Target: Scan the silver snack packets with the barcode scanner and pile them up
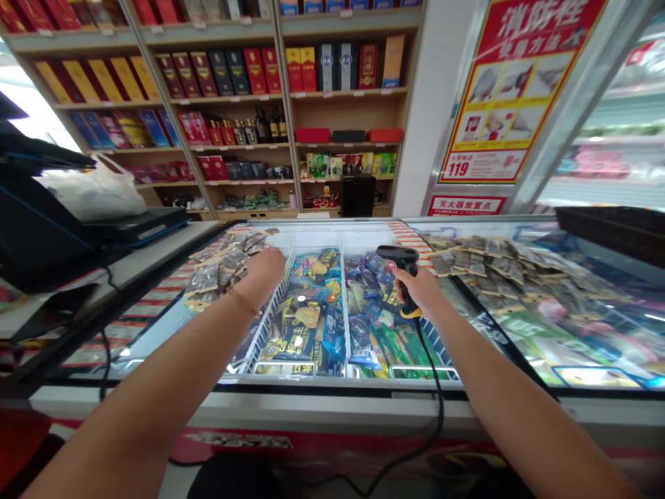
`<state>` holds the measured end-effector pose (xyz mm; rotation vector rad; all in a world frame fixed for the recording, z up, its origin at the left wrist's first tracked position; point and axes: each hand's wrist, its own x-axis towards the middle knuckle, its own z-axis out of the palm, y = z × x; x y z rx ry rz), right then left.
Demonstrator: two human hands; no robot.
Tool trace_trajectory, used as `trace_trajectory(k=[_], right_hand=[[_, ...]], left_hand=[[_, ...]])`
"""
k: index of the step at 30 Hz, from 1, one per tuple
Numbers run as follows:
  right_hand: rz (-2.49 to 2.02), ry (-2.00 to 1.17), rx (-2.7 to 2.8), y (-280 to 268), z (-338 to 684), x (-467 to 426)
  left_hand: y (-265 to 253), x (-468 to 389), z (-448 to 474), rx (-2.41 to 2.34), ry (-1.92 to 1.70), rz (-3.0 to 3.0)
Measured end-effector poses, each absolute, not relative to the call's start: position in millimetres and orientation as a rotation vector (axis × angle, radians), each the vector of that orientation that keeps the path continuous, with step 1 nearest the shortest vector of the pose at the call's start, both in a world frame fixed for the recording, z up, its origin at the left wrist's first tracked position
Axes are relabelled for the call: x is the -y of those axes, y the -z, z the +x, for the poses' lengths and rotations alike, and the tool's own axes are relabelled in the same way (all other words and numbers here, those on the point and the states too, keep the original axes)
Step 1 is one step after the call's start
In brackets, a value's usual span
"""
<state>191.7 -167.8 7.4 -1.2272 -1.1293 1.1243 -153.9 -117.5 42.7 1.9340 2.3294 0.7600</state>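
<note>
My right hand (418, 283) grips a black barcode scanner (399, 258) by its handle, above the glass top of a chest freezer. A yellow trigger shows low on the handle, and a black cable (435, 374) hangs from it. Over on the left, my left hand (267, 266) is curled at the edge of a pile of small dark packets (208, 277) lying on the glass. Its fingertips face away, so what they hold is hidden. Another pile of similar packets (493, 260) is spread on the glass at right.
Under the glass, white wire baskets (345, 326) hold colourful frozen-food bags (301, 319). At left are a counter device (41, 201) and a white plastic bag (98, 187). A dark tray (618, 232) lies at far right. Shelves (223, 104) of boxes and bottles stand behind.
</note>
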Motion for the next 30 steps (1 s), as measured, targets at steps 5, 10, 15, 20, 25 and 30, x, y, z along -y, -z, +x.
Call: trace_trajectory(k=[5,10,15,20,25,30], right_hand=[[-1.240,-1.100,1.138,-6,191,169],[-1.265,-1.104,1.159,-8,189,172],[-1.284,-1.041,1.250,-2,191,171],[-1.343,-0.956,1.368,2,187,175],[-1.372,-0.910,1.425,3,180,181],[-1.400,-0.876,1.454,1,179,184]], left_hand=[[-42,100,-90,-2.049,-0.909,1.944],[-9,84,-23,-1.474,-1.300,1.499],[22,66,-5,-1.320,-1.358,1.286],[40,49,-17,-1.401,-1.479,1.383],[45,48,-23,-1.421,-1.491,1.419],[45,51,-24,-1.454,-1.478,1.428]])
